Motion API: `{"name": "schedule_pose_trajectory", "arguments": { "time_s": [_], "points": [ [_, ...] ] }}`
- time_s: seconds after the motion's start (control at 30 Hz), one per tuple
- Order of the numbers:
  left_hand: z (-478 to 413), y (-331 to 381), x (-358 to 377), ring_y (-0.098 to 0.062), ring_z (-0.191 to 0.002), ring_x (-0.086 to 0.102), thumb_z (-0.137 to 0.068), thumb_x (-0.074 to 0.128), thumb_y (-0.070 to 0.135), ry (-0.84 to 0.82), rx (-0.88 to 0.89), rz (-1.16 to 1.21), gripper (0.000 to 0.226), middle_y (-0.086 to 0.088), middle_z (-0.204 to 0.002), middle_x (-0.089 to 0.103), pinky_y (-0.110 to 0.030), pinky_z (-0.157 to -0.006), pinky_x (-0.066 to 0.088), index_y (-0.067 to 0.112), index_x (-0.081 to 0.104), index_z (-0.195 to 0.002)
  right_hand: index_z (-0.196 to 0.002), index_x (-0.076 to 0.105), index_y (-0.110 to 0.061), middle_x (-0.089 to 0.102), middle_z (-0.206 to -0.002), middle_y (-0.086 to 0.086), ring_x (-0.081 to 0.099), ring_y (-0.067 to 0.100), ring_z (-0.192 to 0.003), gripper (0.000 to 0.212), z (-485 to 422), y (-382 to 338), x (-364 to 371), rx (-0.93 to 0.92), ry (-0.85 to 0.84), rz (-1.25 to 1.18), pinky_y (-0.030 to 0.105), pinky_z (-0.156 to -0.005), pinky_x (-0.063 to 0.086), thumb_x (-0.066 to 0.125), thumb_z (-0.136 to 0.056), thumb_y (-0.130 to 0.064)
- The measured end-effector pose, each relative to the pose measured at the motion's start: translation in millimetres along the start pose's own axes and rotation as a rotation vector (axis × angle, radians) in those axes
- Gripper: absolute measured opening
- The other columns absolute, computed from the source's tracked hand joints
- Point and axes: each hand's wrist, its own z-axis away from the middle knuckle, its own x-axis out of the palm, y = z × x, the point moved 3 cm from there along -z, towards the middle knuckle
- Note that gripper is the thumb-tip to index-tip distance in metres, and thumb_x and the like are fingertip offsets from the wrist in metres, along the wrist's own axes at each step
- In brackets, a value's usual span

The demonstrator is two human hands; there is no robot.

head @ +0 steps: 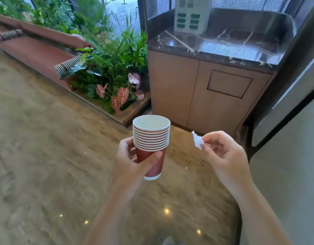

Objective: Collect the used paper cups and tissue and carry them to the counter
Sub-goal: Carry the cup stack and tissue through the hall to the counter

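Left grip [130,160] clasps the stack of red paper cups [151,138] round its lower half, rims up, while right grip [225,156] pinches the white tissue [197,141] at its fingertips, both short of the marble worktop [232,45] and its front edge.

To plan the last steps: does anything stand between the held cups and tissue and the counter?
Nothing visible does. The left hand holds the cup stack, the right hand pinches the tissue, over bare floor before the counter. The plants stand to the left; the white box sits at the countertop's back, its front part free.
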Motion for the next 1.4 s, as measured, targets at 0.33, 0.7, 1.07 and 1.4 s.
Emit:
{"name": "schedule_pose_trajectory", "arguments": {
  "time_s": [0.33, 0.7, 1.07, 1.4],
  "points": [
    [-158, -38, 59, -0.001, -0.08, 0.066, -0.039, 0.085, 0.034, -0.122, -0.083, 0.021, 0.066, 0.01, -0.086, 0.07, -0.014, -0.06, 0.05, 0.025, 0.055, -0.098, -0.075, 0.06, -0.029, 0.064, -0.071, -0.009, 0.058, 0.004, -0.07, 0.027, -119, 66, 10, 0.116, 0.123, 0.104, 0.005, -0.057, 0.042, 0.066, -0.079, -0.003],
    [-402, -35, 104, 0.0, -0.084, 0.066, -0.05, 0.088, 0.029, -0.286, -0.042, 0.007, 0.06, 0.011, -0.092, 0.069, -0.014, -0.064, 0.05, 0.028, 0.055, -0.1, -0.077, 0.061, -0.027, 0.063, -0.075, -0.01, 0.055, 0.004, -0.064, 0.022, -331, 96, 69, 0.142, 0.222, 0.152, 0.007, -0.056, 0.039, 0.062, -0.082, -0.006],
    [-528, -49, 196, 0.002, -0.079, 0.066, -0.043, 0.082, 0.035, -0.456, -0.109, 0.036, 0.065, 0.016, -0.086, 0.07, -0.01, -0.06, 0.049, 0.026, 0.054, -0.101, -0.074, 0.06, -0.032, 0.063, -0.079, -0.013, 0.056, 0.007, -0.066, 0.029, -442, 153, 54, 0.215, 0.361, 0.177, 0.008, -0.058, 0.041, 0.062, -0.082, -0.005],
    [-621, -48, 346, 0.001, -0.085, 0.065, -0.044, 0.089, 0.038, -0.527, -0.039, -0.022, 0.067, 0.017, -0.092, 0.069, -0.011, -0.064, 0.049, 0.03, 0.054, -0.1, -0.075, 0.059, -0.031, 0.063, -0.08, -0.014, 0.055, 0.004, -0.065, 0.028, -566, 223, -41, 0.199, 0.446, 0.196, 0.007, -0.059, 0.04, 0.063, -0.081, -0.004]
  ]
}}
